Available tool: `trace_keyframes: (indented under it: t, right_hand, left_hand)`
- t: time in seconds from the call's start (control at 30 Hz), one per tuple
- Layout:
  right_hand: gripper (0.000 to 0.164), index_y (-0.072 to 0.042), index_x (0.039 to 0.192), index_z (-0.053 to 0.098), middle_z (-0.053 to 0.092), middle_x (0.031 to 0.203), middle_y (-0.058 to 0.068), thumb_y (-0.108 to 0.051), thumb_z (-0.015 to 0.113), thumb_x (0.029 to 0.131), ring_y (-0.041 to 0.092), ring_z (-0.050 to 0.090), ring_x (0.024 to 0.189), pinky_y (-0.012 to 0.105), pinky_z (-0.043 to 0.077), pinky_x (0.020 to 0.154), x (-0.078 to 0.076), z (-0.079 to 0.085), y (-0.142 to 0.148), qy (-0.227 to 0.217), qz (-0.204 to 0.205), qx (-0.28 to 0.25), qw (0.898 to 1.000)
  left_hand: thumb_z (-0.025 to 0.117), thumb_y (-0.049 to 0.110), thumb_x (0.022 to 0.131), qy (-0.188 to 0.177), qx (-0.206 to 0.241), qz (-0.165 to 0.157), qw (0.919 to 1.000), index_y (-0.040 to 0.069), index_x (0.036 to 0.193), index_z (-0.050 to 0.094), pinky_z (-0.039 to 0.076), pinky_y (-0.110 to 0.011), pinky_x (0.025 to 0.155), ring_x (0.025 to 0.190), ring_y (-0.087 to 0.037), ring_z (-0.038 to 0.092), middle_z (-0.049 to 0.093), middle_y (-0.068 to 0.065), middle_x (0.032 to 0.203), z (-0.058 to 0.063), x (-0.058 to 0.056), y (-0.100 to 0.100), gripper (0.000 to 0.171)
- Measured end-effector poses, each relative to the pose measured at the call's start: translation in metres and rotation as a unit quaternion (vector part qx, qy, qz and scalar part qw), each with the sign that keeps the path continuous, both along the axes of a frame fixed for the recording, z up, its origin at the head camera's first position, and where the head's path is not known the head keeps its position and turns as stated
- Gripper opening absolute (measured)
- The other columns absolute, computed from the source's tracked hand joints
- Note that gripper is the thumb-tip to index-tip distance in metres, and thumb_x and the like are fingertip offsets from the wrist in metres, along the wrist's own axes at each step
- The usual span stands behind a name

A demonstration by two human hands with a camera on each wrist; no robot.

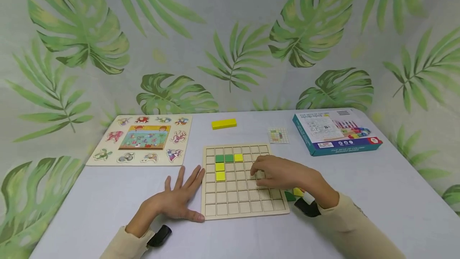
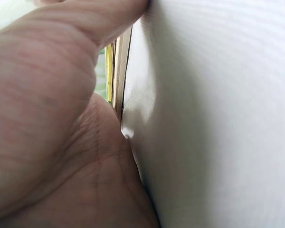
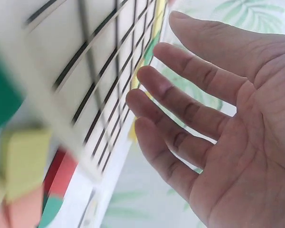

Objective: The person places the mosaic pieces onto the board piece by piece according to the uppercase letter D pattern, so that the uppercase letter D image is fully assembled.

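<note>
A square wooden grid board (image 1: 233,197) lies on the white table. Two green tiles (image 1: 229,158) and a yellow tile (image 1: 238,158) fill a row near its upper left; two more yellow tiles (image 1: 220,176) run down below the first green one. My left hand (image 1: 177,201) rests with spread fingers along the board's left edge, the thumb at its lower left corner. Over the right side of the board hovers my right hand (image 1: 282,173). In the right wrist view, its fingers (image 3: 175,109) are loosely bent with nothing between them and the thumb.
Loose coloured pieces (image 1: 298,192) lie right of the board, partly hidden by the right arm. Behind it are a yellow bar (image 1: 224,124) and a small pattern card (image 1: 284,130). A sea-animal puzzle board (image 1: 136,163) lies back left, a teal game box (image 1: 338,133) back right.
</note>
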State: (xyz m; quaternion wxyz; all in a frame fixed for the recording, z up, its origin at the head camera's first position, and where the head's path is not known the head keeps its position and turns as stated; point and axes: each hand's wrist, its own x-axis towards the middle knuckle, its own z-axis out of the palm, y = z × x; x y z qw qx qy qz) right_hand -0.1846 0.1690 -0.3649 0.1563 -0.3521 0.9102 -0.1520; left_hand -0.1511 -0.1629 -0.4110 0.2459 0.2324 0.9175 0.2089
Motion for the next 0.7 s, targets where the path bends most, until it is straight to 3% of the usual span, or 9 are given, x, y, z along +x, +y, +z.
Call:
trace_keyframes:
  t: [0.27, 0.7]
  right_hand:
    - [0.019, -0.016, 0.111, 0.07, 0.062, 0.1, -0.004, -0.017, 0.072, 0.092, 0.017, 0.055, 0.089, 0.031, 0.047, 0.079, -0.001, -0.01, 0.036, -0.034, -0.037, -0.016, 0.999]
    - [0.023, -0.016, 0.108, 0.069, 0.058, 0.085, -0.006, -0.01, 0.075, 0.087, 0.014, 0.053, 0.085, 0.024, 0.046, 0.07, -0.009, -0.002, 0.071, -0.088, -0.083, -0.004, 0.993]
  left_hand:
    - [0.079, 0.063, 0.072, -0.006, -0.006, 0.003, 1.0, 0.014, 0.162, -0.003, -0.015, -0.079, 0.105, 0.146, -0.047, -0.029, -0.014, -0.009, 0.169, -0.002, 0.002, -0.001, 0.131]
    - [0.078, 0.063, 0.074, 0.002, -0.011, -0.004, 0.9999, 0.015, 0.162, -0.005, -0.015, -0.079, 0.105, 0.146, -0.046, -0.032, -0.017, -0.007, 0.169, -0.004, -0.003, 0.0, 0.13]
